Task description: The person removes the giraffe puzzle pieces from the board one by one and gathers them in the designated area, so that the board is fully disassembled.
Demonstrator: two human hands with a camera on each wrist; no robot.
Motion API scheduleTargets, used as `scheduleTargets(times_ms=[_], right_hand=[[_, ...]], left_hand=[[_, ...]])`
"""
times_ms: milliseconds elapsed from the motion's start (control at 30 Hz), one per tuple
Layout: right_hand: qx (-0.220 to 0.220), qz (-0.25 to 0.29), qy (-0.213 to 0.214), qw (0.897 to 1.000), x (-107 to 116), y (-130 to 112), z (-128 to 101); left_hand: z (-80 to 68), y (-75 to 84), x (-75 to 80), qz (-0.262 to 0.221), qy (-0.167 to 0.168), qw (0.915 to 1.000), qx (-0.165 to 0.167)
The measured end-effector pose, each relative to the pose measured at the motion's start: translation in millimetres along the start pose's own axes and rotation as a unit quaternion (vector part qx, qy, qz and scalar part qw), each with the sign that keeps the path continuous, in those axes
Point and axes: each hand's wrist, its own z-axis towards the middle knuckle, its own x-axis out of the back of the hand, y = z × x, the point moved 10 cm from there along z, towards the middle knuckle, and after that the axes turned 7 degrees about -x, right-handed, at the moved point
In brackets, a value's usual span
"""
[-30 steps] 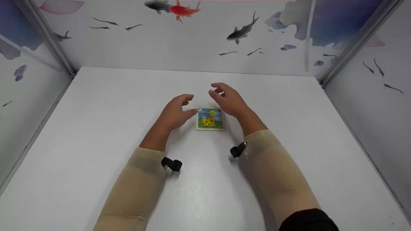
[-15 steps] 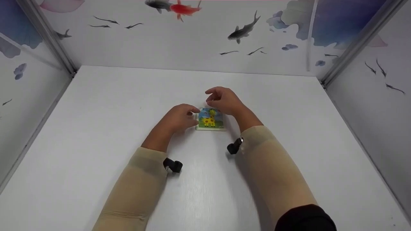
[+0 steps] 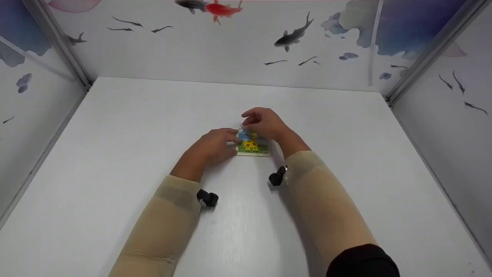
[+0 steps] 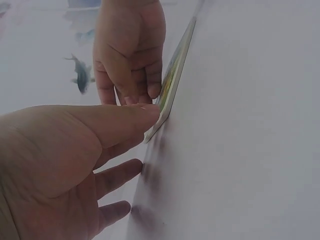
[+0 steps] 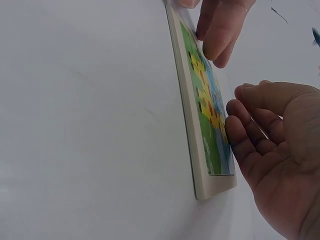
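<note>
Item: small square wooden jigsaw board with a yellow giraffe on green and blue, lying flat at the middle of the white table. I log my left hand at its left edge, thumb tip pressed to the near corner, other fingers loosely extended on the table. My right hand hovers over the far part, fingers curled just above the picture, holding nothing.

Bare table lies all round the puzzle, apparently unobstructed to the walls.
</note>
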Motion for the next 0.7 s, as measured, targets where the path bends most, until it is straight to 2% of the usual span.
scheduleTargets(times_ms=[333,700], right_hand=[[-0.003,-0.01,-0.024,1.0,-8.5,-2.4,-0.3],[-0.009,-0.061,-0.034,0.998,-16.2,-6.7,-1.6]], left_hand=[[1.2,-0.7,2.1,0.004,0.016,0.9999,0.004],[-0.9,2.4,1.7,0.022,0.01,0.9997,-0.003]])
